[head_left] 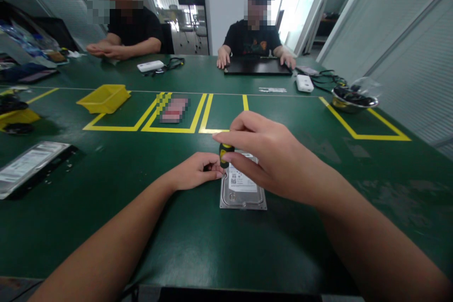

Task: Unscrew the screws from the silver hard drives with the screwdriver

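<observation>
Two-handed, pinching screwdriver [224, 156] nearly upright in right hand [271, 151], curling left hand [194, 170], with unclear grip, beside hard drive [243, 194], likely to steady it.

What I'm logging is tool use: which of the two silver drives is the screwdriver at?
The central drive, beside the left hand: the right hand holds the screwdriver at its left edge. The other drive lies far left, away from both hands.
</observation>
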### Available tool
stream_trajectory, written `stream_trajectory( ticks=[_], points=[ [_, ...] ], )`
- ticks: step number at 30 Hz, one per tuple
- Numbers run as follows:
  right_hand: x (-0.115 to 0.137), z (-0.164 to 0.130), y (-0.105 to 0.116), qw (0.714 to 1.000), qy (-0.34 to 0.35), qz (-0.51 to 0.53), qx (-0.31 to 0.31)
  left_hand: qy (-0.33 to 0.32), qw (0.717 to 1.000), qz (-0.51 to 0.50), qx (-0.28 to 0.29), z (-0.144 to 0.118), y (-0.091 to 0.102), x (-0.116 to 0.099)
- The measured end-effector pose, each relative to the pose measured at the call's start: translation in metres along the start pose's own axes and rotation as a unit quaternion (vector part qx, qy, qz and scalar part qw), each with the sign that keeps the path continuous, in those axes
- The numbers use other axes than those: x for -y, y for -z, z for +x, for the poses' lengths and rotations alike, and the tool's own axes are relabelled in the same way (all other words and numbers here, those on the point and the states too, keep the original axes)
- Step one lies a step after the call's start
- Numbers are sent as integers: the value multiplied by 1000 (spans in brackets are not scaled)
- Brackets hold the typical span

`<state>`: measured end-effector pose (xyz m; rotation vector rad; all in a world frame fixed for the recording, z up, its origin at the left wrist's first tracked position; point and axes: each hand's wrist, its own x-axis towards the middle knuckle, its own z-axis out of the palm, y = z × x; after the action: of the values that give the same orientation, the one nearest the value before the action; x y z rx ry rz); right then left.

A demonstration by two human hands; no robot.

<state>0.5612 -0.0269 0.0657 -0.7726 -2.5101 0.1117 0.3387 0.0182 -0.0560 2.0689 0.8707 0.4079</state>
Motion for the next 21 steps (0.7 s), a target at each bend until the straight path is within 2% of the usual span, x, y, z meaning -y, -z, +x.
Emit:
stream_trajectory(
  ticks=[5, 13, 17, 21],
  points=[
    [-3, 2, -11, 999, -22, -42, -26, -8, 1000, -19, -4, 0, -1, -2],
    [-2, 0, -35, 966, -35, -211, -147, 25, 999, 31, -19, -3, -1, -7],
    [-1, 0, -36, 954, -40, -247, -166, 21, 999, 28, -19, -2, -1, -6],
    [1, 0, -37, 954, -50, -247, -165, 19, 999, 22, -19, -2, -1, -7]
  ],
)
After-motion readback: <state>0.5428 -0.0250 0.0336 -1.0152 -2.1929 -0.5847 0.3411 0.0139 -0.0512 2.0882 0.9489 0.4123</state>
